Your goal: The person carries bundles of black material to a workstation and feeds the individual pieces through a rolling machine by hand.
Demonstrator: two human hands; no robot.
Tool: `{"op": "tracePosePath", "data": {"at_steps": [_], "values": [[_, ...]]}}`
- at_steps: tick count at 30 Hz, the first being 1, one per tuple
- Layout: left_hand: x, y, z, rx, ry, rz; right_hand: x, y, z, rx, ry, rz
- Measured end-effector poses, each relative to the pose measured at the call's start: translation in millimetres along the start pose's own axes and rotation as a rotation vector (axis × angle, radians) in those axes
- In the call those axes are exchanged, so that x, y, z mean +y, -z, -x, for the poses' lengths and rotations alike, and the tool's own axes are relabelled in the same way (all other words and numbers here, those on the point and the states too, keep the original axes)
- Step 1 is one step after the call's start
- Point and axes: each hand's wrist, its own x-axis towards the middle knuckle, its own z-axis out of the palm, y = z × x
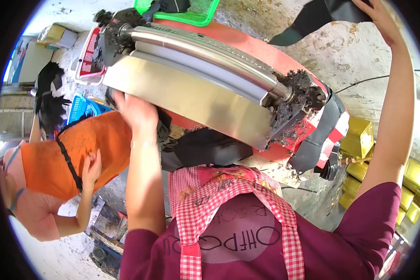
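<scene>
My left hand [136, 112] reaches up to the lower edge of the slanted steel plate [186, 100] of a roller machine. Its fingers are tucked under the plate, so I cannot see whether they grip anything. A folded black rubbery sheet [205, 148] hangs just right of that wrist, below the plate. My right hand [377, 17] is raised high at the top right and grips the edge of another black sheet [319, 16] that hangs over the machine's far side. Steel rollers [205, 49] run across the top, with black grime [296, 91] caked at their ends.
The machine has a red frame [247, 44]. A co-worker in orange [86, 154] bends at the left, one hand [92, 169] on their back. A green basket [198, 16] sits behind the machine. Yellow blocks [359, 140] are stacked on the right, a blue crate [81, 107] on the left.
</scene>
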Motion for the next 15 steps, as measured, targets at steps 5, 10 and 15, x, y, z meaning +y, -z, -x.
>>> {"op": "tracePosePath", "data": {"at_steps": [5, 10, 15], "values": [[-45.3, -40.1, -21.0, 0.385, -0.097, -0.424, 25.3, 26.6, 11.7, -0.016, -0.220, 0.226], [-3.3, 63.8, 21.4, 0.016, -0.258, -0.342, 53.0, 60.3, 24.5, 0.125, 0.035, 0.542], [-54.3, -57.9, 72.2, 0.443, -0.120, -1.108, 37.9, 83.4, 61.4, 0.195, 0.140, 0.696]]}}
